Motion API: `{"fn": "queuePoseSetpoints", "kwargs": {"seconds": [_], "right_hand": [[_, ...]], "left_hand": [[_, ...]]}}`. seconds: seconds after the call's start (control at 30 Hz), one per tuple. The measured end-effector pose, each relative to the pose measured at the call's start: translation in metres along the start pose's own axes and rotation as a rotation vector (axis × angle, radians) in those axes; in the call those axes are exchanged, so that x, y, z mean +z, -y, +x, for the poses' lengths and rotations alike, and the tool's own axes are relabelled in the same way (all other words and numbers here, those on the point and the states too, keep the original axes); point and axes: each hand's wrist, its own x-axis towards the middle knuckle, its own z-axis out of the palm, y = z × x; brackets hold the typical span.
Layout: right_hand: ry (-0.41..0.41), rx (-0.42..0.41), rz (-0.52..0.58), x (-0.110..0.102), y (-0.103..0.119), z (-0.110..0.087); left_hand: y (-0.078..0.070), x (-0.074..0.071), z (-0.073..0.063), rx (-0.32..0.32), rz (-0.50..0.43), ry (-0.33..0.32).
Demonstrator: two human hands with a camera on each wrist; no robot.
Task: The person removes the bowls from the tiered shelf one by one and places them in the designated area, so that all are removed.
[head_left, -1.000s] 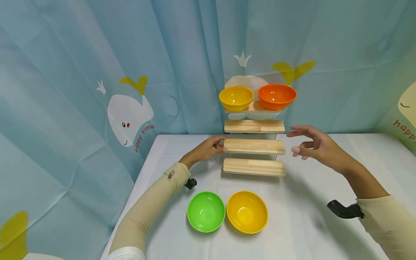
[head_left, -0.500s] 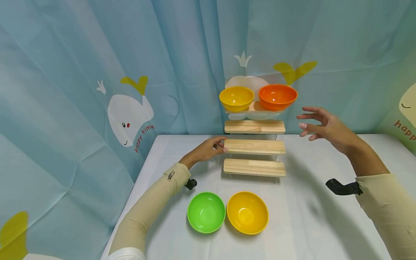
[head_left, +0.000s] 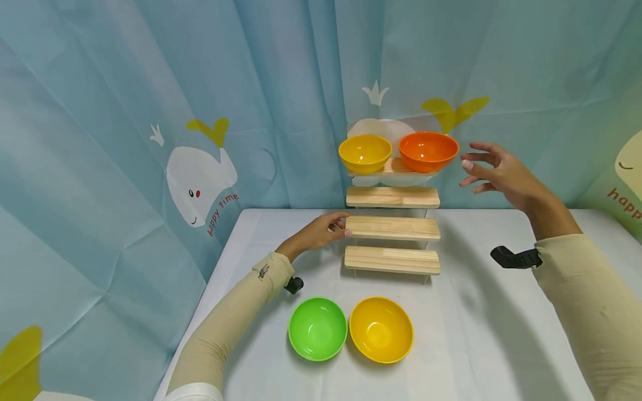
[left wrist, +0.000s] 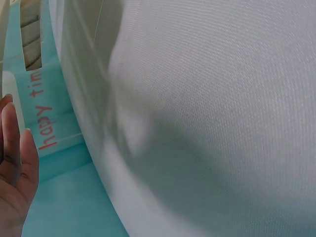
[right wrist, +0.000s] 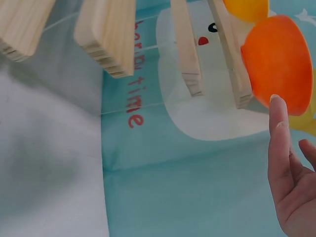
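Note:
A stepped display stand with several wooden shelves (head_left: pixel 393 228) stands on the table. My left hand (head_left: pixel 318 230) grips the left end of its second shelf from the bottom, thumb at the front edge and fingers at the rear. On the top shelf sit a yellow bowl (head_left: pixel 365 153) and, to its right, an orange bowl (head_left: pixel 428 151). Just right of the orange bowl, my right hand (head_left: pixel 506 172) hovers with fingers spread and nothing held. In the right wrist view a fingertip overlaps the rim of the orange bowl (right wrist: pixel 281 64); contact cannot be told.
On the white table (head_left: pixel 466 345) in front of the stand, a green bowl (head_left: pixel 318 329) and a larger yellow bowl (head_left: pixel 381 329) sit side by side. A blue curtain (head_left: pixel 291 100) with whale prints hangs close behind the stand and along the left.
My right hand has risen from beside the lower shelves to the level of the orange bowl on top. The left hand, stand and bowls stay in place.

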Motion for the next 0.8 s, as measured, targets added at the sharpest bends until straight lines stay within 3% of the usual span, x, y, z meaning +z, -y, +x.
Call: {"fn": "queuePoseSetpoints", "kwargs": {"seconds": [0.23, 0.8], "right_hand": [[0.049, 0.077, -0.026, 0.0, 0.007, 0.019], [0.09, 0.114, 0.027, 0.013, 0.016, 0.036]], "left_hand": [[-0.001, 0.0, 0.0, -0.012, 0.009, 0.0], [-0.004, 0.0, -0.003, -0.012, 0.021, 0.005]]}}
